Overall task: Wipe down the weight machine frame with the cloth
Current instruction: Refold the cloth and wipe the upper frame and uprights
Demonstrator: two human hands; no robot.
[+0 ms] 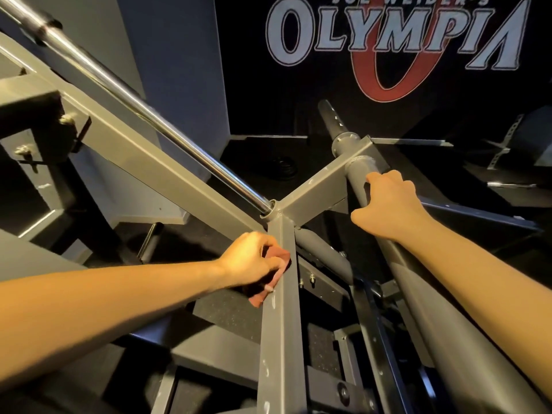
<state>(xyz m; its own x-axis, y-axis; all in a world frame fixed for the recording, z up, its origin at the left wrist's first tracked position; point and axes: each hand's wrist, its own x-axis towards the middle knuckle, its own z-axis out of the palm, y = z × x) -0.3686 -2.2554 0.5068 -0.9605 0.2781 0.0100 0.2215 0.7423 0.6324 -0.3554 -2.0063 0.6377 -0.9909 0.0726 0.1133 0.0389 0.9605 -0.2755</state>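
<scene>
1. Left hand [254, 259] grips a reddish cloth [259, 297], fingers curled round it. It presses the cloth against the left face of the square bar [280, 348] of the weight machine frame [143, 156].
2. The cloth sits just below the welded joint [274, 211] where several bars meet. A loose tail hangs under the hand.
3. Bunching the cloth under the fingers probably gives firm pressure on that narrow face.
4. Right hand [391, 204] grips the round tube [427, 318] off to the right, fingers curled over its far side. There is no cloth under it, so it reads as a brace for leaning in over the machine, not as wiping.
5. Pale flecks and smears show on the square bar below the cloth. That stretch looks not yet cleaned, and much of the frame likely remains.
6. Chrome rod [119, 85] runs from upper left down into the joint. Neither hand touches it.
7. A dark banner [388, 43] with large lettering hangs on the wall behind. The light is dim, and detail under the frame is hard to make out.
</scene>
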